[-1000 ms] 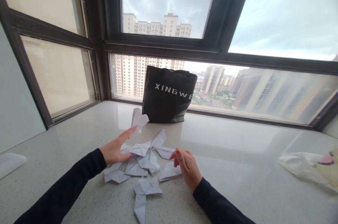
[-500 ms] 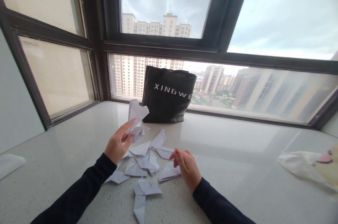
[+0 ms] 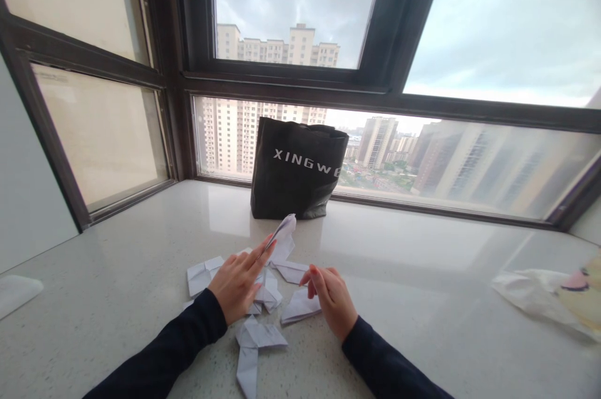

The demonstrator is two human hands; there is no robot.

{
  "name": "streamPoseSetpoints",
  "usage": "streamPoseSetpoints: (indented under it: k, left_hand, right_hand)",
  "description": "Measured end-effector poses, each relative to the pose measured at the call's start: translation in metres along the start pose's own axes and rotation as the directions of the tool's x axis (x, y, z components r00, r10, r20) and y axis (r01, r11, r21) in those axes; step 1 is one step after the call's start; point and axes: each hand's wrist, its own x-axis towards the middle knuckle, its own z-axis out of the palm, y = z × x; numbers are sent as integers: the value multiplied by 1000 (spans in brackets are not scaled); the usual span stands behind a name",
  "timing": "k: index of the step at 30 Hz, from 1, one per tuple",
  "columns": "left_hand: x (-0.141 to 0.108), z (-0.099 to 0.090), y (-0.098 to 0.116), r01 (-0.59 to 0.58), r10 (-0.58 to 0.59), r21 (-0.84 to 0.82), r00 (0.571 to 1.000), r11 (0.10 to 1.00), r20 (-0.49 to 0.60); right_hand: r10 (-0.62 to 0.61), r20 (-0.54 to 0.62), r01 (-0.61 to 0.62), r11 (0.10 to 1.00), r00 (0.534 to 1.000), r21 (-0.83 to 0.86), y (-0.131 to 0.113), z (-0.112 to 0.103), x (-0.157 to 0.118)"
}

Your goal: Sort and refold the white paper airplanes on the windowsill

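The left hand point(image 3: 238, 286) pinches a folded white paper point(image 3: 285, 230), thin and tilted, over more white folded papers point(image 3: 270, 294) with neat creases on the speckled bench point(image 3: 422, 299). The right hand point(image 3: 334, 299) curls beside them; I cannot tell if it grips.

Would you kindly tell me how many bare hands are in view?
2: the left hand, holding a folded white paper piece, and the right hand, by other folded white paper pieces.
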Motion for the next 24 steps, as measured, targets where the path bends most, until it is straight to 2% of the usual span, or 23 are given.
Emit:
streamPoseSetpoints:
  k: [2, 4, 6, 8, 10, 14, 16, 18, 21, 24]
  left_hand:
    - [0, 3, -3, -27, 26, -20, 998, 999, -61]
    - [1, 1, -4, -52, 37, -82, 984, 995, -174]
    - [2, -5, -2, -42, -14, -182, 954, 982, -298]
    - [3, -13, 3, -8, -124, -331, 918, 944, -376]
    - [4, -19, 8, 23, -237, -487, 893, 873, -382]
    - [4, -21, 17, 56, -336, -686, 899, 725, -281]
    - [4, -19, 21, 54, -331, -738, 914, 673, -235]
    - [2, -18, 25, 34, -286, -742, 934, 670, -215]
    - [0, -15, 28, -48, -156, -653, 955, 756, -251]
    - [-2, -11, 28, -100, -86, -566, 953, 818, -292]
  right_hand:
    - [-5, -1, 5, 1000, 1000, -2, 0, 0, 0]
    - [-12, -11, 12, 1000, 1000, 2, -2, -1, 0]
    - [-21, -30, 22, 1000, 999, 11, -3, -2, -1]
    - [-23, -54, 24, 999, 998, 31, -4, -2, -1]
    - [7, -81, 1, 996, 997, 90, -3, -2, -1]
    - [173, -95, -130, 929, 980, 347, 1, 3, 1]
    - [262, 25, -236, 821, 965, 520, 1, 6, 3]
    - [296, 228, -371, 654, 928, 660, -2, 7, 4]
    - [245, 525, -579, 385, 815, 719, -12, 7, 2]
    - [89, 733, -733, 201, 674, 649, -18, 2, -2]
